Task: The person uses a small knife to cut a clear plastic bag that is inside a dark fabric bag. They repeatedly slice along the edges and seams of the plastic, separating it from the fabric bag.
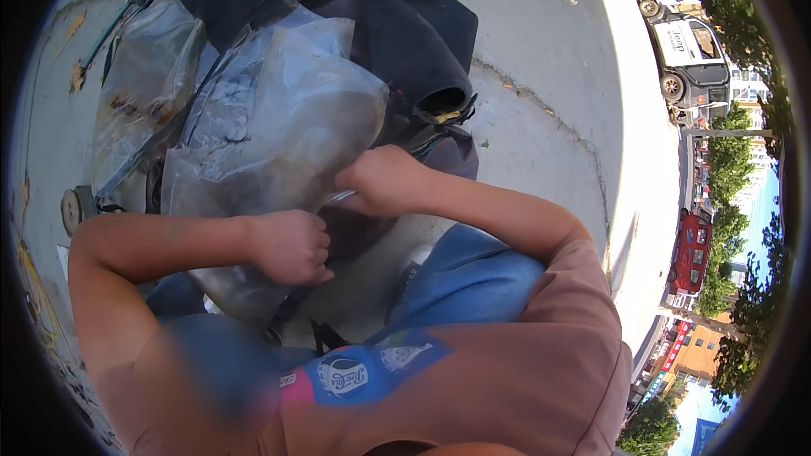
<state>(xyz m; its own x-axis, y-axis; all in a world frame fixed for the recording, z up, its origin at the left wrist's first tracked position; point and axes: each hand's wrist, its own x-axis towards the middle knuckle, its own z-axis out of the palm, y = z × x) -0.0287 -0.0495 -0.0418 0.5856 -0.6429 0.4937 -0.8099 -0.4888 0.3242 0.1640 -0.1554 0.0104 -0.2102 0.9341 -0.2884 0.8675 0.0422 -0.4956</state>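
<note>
My left hand (293,248) is a fist on the lower part of a cloudy clear plastic sheet (298,120), which shows both above and below the fingers. Just up and to the right, my right hand (385,181) pinches a narrow, shiny fold at the sheet's edge. The palms are turned away, so the exact grip is partly hidden. The sheet is crumpled and stained brown. It lies over a heap of dark fabric (405,31), with a tube-like opening at the heap's right side. More dirty clear plastic (149,69) lies on the left.
Around the heap is cracked concrete ground (545,63). A thin rod-like tool (108,35) lies upper left, a small wheel (71,210) beside my left forearm, and a yellow cord (38,297) at far left. Parked vehicles, including a red van (692,250), stand far right.
</note>
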